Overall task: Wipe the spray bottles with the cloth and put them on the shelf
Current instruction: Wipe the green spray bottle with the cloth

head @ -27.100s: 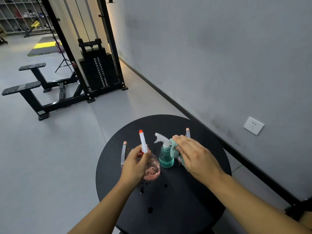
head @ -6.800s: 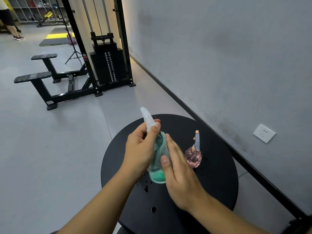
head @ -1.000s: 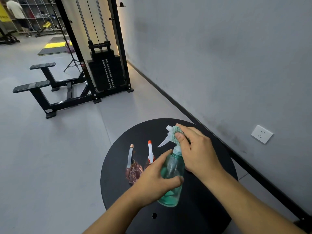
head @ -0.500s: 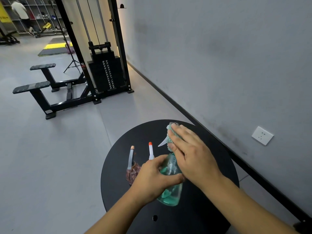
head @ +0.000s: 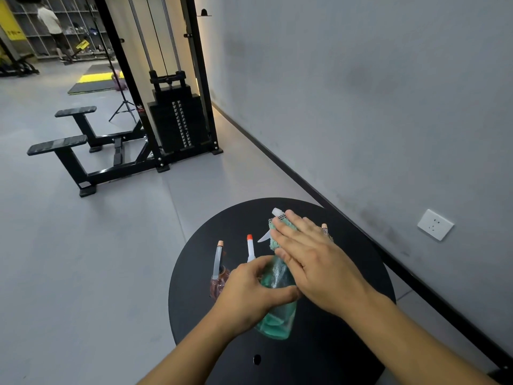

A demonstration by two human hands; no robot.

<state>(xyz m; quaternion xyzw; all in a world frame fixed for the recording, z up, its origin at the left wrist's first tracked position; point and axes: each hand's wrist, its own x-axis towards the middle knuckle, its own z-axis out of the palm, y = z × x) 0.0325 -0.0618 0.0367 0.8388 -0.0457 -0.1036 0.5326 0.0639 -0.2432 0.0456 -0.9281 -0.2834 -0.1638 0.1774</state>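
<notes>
A teal trigger spray bottle point(head: 279, 315) is tilted above the round black table point(head: 347, 343). My left hand point(head: 249, 295) grips its body from the left. My right hand point(head: 313, 262) lies flat over its neck and head, pressing a teal cloth point(head: 274, 232) against it. Behind my left hand stand a pink round bottle with a peach-tipped nozzle point(head: 218, 262) and one with an orange tip point(head: 250, 247). The peach tip of a third small bottle point(head: 324, 226) peeks out beyond my right hand.
A grey wall with a white socket point(head: 435, 224) runs along the right. A black cable weight machine point(head: 177, 118) and its benches point(head: 58, 144) stand ahead on the grey floor. Far back left are storage shelves point(head: 72, 26), with a person standing in front of them.
My right hand has slid the cloth from the trigger head down along the bottle's neck and flattened out. My left hand keeps its grip on the bottle.
</notes>
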